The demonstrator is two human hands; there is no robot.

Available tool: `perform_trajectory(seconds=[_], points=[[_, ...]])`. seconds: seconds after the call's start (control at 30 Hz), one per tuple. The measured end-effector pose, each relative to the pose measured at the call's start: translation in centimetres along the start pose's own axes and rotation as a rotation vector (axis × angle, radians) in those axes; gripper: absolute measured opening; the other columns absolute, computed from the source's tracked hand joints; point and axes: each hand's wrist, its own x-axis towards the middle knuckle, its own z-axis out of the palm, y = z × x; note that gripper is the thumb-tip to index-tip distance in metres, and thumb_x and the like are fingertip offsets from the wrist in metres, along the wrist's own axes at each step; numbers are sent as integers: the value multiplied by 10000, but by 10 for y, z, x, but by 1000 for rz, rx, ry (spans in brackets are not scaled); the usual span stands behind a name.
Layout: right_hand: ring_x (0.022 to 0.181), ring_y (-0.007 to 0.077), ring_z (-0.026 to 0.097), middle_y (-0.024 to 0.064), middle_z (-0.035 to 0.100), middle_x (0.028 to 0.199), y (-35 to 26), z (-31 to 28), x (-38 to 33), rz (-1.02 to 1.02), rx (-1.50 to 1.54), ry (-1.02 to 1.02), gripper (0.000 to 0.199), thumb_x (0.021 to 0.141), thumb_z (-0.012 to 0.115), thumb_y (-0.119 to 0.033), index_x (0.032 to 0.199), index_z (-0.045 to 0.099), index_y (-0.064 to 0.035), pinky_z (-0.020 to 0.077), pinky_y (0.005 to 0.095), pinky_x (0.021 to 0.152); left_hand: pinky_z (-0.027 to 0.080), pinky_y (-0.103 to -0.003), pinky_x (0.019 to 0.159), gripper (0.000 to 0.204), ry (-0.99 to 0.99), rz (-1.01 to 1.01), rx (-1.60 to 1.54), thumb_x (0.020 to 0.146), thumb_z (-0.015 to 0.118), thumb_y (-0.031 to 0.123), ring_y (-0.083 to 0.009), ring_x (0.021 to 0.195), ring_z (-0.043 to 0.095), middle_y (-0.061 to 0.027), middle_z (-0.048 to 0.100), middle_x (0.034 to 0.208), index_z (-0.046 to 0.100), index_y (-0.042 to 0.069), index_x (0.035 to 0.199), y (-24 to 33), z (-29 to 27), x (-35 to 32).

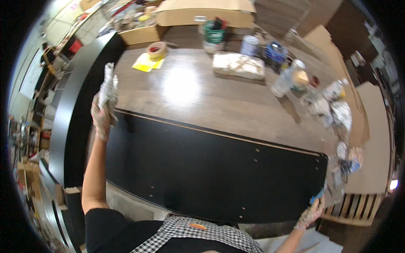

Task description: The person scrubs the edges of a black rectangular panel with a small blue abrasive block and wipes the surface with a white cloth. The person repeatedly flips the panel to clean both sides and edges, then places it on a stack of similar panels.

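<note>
In the head view, a large black panel (pixel 202 168) is seen lying flat on the brown worktop (pixel 202 105). The left hand (pixel 102 116), gloved, is closed around a crumpled white rag (pixel 108 86) held upright near the panel's far left corner. The right hand (pixel 311 214), also gloved, is closed on a small blue tool (pixel 317 196) at the panel's near right corner. On the worktop beyond, a roll of tape (pixel 156 50) rests beside yellow paper (pixel 147 63), with a green bucket (pixel 214 37) and clear bottles (pixel 287 78) further right.
</note>
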Motion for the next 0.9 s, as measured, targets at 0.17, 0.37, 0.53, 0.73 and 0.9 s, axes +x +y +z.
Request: perform_trajectory(seconds=[0.17,0.37,0.53,0.73,0.9], points=[[1123,219,593,133,632,1272,2,4,-10,56,310,60,366,925,583,-19,1287,622,26,495,374,975,252,-500,1212,756,-867,679,623,740,775,155,-331,1464,352,-94,470,1524,513,105,1447,136,157,-158],[1002,217,661,134,697,1145,-13,-1,-10,-81,712,-359,350,798,818,-111,1121,697,-53,547,351,861,320,-509,1168,683,-1002,957,318,777,775,214,-358,1427,384,-120,476,1489,525,89,1400,259,349,-230],[1016,273,686,171,712,1105,-19,-9,6,-21,1043,-858,357,796,843,-125,1121,716,-49,547,389,870,340,-506,1146,596,-1027,1046,92,822,722,231,-356,1408,396,-132,515,1448,545,63,1365,358,498,-310],[1018,233,681,131,713,1118,-19,-18,9,115,1167,-1403,358,762,846,-58,1094,729,5,531,373,895,397,-494,1115,702,-1417,1660,-243,762,756,336,-298,1358,482,-74,521,1453,540,179,1411,416,496,-426],[1074,211,655,102,704,1128,-17,-20,10,105,983,-1525,370,792,844,-91,1133,719,-18,511,362,955,349,-550,1121,786,-1467,1502,-357,767,756,432,-356,1423,386,-59,495,1490,490,212,1473,404,502,-421]])
